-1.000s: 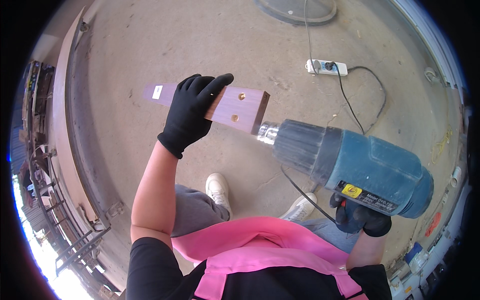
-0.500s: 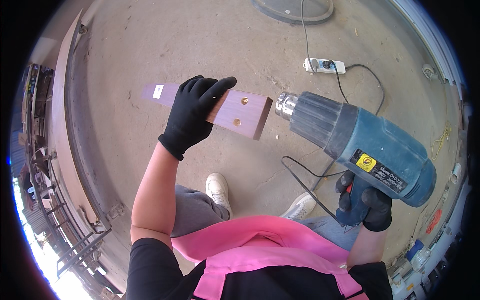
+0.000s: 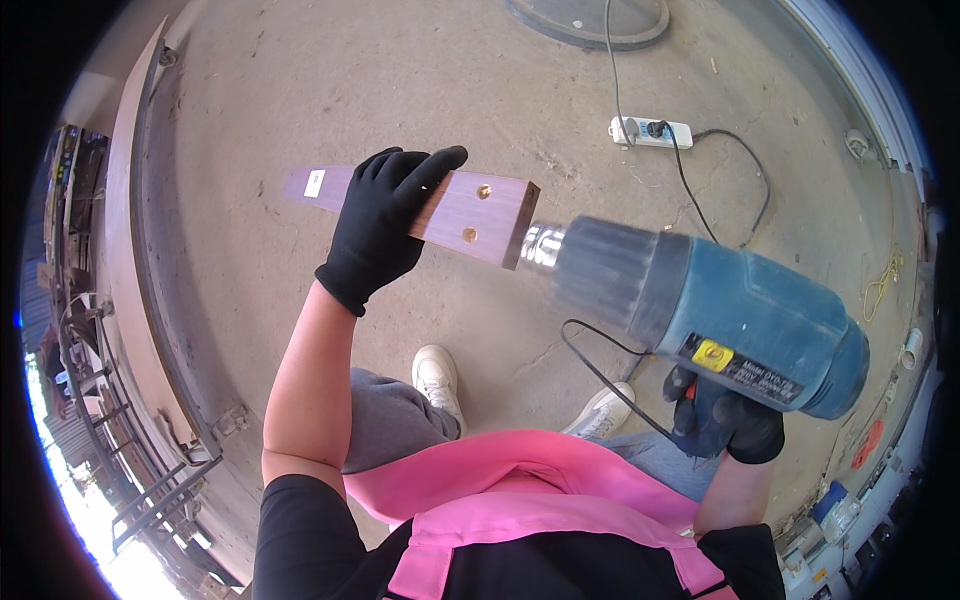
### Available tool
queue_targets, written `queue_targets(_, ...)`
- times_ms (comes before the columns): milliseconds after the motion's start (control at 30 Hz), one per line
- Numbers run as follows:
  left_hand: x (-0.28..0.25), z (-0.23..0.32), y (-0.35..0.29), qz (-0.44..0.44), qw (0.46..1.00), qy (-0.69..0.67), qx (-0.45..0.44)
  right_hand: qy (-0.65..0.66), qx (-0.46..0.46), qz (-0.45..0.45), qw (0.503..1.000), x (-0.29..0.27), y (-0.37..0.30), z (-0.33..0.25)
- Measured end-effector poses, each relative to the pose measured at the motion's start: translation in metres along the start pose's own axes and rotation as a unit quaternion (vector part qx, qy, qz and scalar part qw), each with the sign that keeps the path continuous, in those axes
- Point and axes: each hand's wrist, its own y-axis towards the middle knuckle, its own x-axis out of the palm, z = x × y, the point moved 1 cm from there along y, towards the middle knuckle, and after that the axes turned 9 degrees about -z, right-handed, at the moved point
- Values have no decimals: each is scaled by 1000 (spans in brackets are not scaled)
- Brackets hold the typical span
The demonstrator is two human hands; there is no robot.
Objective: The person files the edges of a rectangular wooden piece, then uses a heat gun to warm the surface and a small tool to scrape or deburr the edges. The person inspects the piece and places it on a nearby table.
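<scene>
Board (image 3: 477, 213) sat in the left hand (image 3: 375, 225), which clamped across its face, one end jutting out toward the right side. Heat gun (image 3: 755, 300) was in the right hand (image 3: 752, 428), gripped round the handle, nozzle (image 3: 543, 245) just beside the board's end, contact unclear. Step looked like heating that end; next move likely called for steady left, small nozzle passes from right. Power strip (image 3: 652, 133) lay beyond both hands.

A wooden board (image 3: 480, 215) in the left hand (image 3: 378, 232) lay left of the heat gun (image 3: 765, 300) in the right hand (image 3: 752, 425); beyond, a power strip (image 3: 650, 132) sat on the floor (image 3: 350, 80).
</scene>
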Motion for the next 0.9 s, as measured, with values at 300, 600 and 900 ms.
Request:
queue_targets(300, 1, 3, 1, -9, 1000, 7, 13, 18, -128, 65, 990, 20, 14, -9)
queue_targets(600, 0, -1, 0, 9, 1000, 3, -2, 70, -6, -59, 996, -8, 2, 9)
queue_targets(900, 0, 4, 1, -12, 1000, -5, 14, 35, -61, 109, 992, 16, 7, -8)
